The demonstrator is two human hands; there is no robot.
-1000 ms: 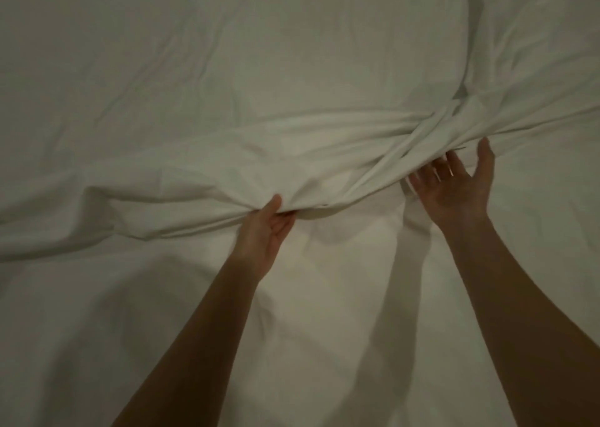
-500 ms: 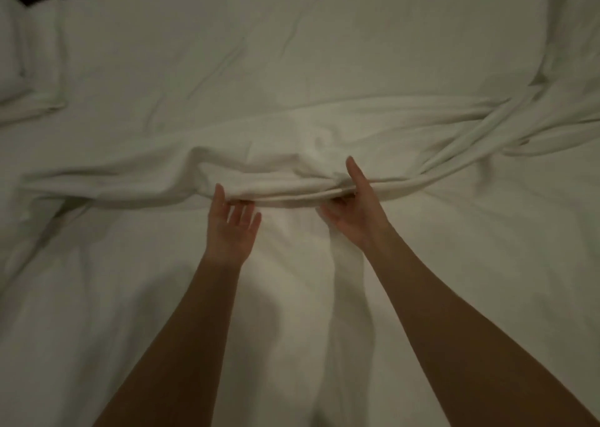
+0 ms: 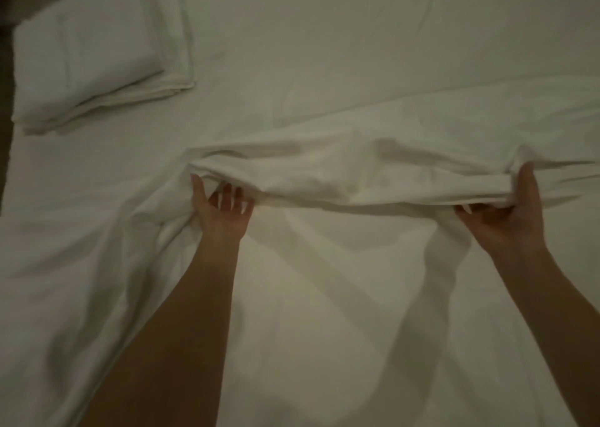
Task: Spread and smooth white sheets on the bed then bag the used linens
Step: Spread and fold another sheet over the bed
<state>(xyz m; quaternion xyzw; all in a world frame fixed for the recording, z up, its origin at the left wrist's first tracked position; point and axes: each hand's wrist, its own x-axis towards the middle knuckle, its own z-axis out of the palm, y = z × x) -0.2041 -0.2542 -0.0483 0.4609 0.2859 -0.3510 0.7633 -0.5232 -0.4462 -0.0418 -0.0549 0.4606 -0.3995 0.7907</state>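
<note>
Inspector: Since half a second ago your hands have moved well apart along the bunched fold [image 3: 373,180]; before, they sat close together at its middle. The view has also swung, so a stack of folded linen [image 3: 94,53] now shows far up and left of the fold.

Operator: And the sheet itself?

Inspector: Your white sheet [image 3: 324,296] covers the bed across nearly the whole view. On your side of the fold it lies fairly flat, with soft creases and the shadows of your arms. Beyond the fold it is smoother, with a few long creases. The bunched fold is a raised ridge of that same cloth, running crosswise from one hand to the other and on toward the right edge of view.

Operator: How do you record the left hand?

Inspector: Your left hand [image 3: 224,212] is at the left end of the fold, palm up. The thumb lies over the cloth and the fingers [image 3: 227,193] reach under the edge; they look mostly straight. Whether they actually pinch the cloth I cannot tell, since the fold hides the tips.

Operator: The right?

Inspector: Your right hand [image 3: 509,219] is at the fold's right end. The thumb lies up over the ridge, the fingers curl beneath it, and the cloth is clamped between them.

Operator: Anything else?

Inspector: Left of the fold, the sheet gathers into loose rumples running down toward you.
</note>
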